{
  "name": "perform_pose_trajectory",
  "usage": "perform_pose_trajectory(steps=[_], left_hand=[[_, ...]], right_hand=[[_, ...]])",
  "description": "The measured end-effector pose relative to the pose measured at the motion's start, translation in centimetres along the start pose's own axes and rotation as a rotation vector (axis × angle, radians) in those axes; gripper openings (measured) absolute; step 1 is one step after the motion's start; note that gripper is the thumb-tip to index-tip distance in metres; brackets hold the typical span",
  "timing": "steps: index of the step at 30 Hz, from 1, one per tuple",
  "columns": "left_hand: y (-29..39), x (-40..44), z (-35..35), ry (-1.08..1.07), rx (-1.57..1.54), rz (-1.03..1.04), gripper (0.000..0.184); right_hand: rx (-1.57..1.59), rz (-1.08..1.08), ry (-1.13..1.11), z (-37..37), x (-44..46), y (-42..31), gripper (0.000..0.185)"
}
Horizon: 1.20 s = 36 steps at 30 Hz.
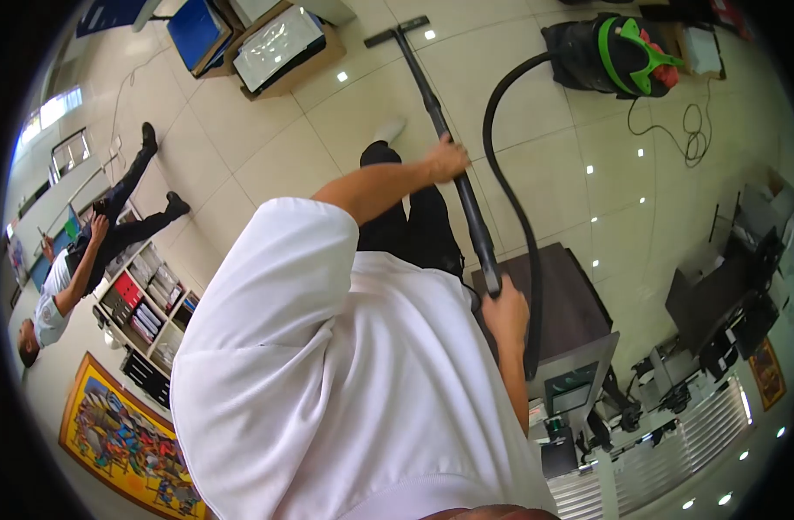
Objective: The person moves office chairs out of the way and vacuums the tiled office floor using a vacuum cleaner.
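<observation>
My left hand is closed around the middle of a black vacuum cleaner wand. My right hand grips the wand's near end, close to my body. At the far end, a flat floor nozzle rests on the tiles. A black hose bends from beside my right forearm up to the vacuum cleaner, which has a dark body and a bright green handle. Something red lies by that handle. The hose's joint with the wand is hidden from sight.
A dark brown desk stands close on my right. Cardboard boxes sit at the upper left, and a cord coils on the floor. Another person is at the left, by a binder shelf.
</observation>
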State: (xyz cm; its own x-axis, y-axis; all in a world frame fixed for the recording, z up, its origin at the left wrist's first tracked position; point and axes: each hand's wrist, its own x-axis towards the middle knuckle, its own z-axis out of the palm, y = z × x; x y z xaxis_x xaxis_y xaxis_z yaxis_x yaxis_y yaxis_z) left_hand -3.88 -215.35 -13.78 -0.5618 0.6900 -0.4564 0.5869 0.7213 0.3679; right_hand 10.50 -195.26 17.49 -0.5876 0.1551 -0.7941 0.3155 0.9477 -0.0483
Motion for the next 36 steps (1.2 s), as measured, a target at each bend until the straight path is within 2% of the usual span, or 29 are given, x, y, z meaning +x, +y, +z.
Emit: perform_pose_trajectory(steps=[2,3,5,7,8,10,13,14,15,16,18,19,20,21,23,24,26,29,32,34,36], left_hand=[[6.0,-0.7,1.8,-0.121,-0.039,0.183,0.028],[8.8,-1.4,1.4,-0.187,-0.141,0.284,0.039],[13.5,-2.7,1.3,-0.342,-0.213,0.513,0.047],[15.5,-4.3,1.7,-0.483,-0.328,0.730,0.047],[15.4,-5.2,1.8,-0.496,-0.317,0.777,0.047],[13.9,-7.0,2.4,-0.606,-0.346,0.795,0.047],[8.4,-9.1,4.9,-0.345,-0.252,0.725,0.047],[5.7,-9.5,3.8,-0.352,-0.201,0.669,0.049],[2.9,-10.3,3.3,-0.263,-0.184,0.625,0.048],[-0.1,-10.9,3.3,-0.157,-0.246,0.580,0.042],[-4.5,-12.0,0.9,-0.158,-0.183,0.464,0.051],[-5.9,-13.2,0.0,0.064,-0.222,0.366,0.065],[-6.8,-15.1,-1.0,0.293,-0.253,0.257,0.080],[-7.5,-16.0,-2.4,0.299,-0.263,0.127,0.096],[-7.8,-18.5,-6.7,0.417,-0.478,0.015,0.099],[-7.3,-18.6,-6.7,0.607,-0.504,-0.016,0.101],[-6.1,-18.7,-7.7,0.852,-0.500,0.029,0.107],[-3.0,-19.7,-9.5,0.895,-0.517,0.095,0.114],[2.4,-21.2,-8.7,0.882,-0.651,0.098,0.125],[5.9,-21.7,-5.1,0.592,-0.543,0.203,0.126],[9.0,-22.2,-0.1,0.124,-0.318,0.423,0.121]], right_hand=[[0.020,0.074,-0.014,0.8,-5.6,2.9,0.047],[0.019,0.110,0.008,1.7,-8.5,4.7,0.045],[0.137,0.223,-0.096,3.0,-14.0,6.7,0.036],[0.265,0.329,-0.100,3.7,-18.3,4.1,0.032],[0.372,0.391,-0.097,4.4,-20.0,2.7,0.029],[0.373,0.392,-0.038,8.5,-21.5,1.0,0.024],[0.444,0.359,0.067,12.0,-19.4,-4.0,0.024],[0.447,0.352,0.089,13.0,-17.9,-6.1,0.023],[0.468,0.357,0.096,13.4,-16.6,-8.2,0.023],[0.611,0.376,0.074,13.4,-15.3,-10.5,0.023],[0.778,0.337,0.071,14.5,-13.9,-12.5,0.023],[0.798,0.254,0.159,15.7,-14.0,-13.1,0.024],[0.813,0.156,0.238,16.8,-14.2,-13.6,0.024],[0.777,0.102,0.304,18.2,-14.9,-13.5,0.022],[0.830,0.077,0.311,17.3,-17.0,-14.5,0.020],[0.853,0.077,0.310,17.3,-18.2,-14.4,0.020],[0.890,0.100,0.319,17.7,-20.6,-14.3,0.019],[0.963,0.149,0.357,19.7,-24.5,-14.0,0.018],[1.070,0.226,0.422,22.7,-29.5,-13.6,0.017],[1.156,0.296,0.479,24.9,-32.8,-13.7,0.016],[1.255,0.391,0.554,27.3,-36.1,-13.6,0.016]])
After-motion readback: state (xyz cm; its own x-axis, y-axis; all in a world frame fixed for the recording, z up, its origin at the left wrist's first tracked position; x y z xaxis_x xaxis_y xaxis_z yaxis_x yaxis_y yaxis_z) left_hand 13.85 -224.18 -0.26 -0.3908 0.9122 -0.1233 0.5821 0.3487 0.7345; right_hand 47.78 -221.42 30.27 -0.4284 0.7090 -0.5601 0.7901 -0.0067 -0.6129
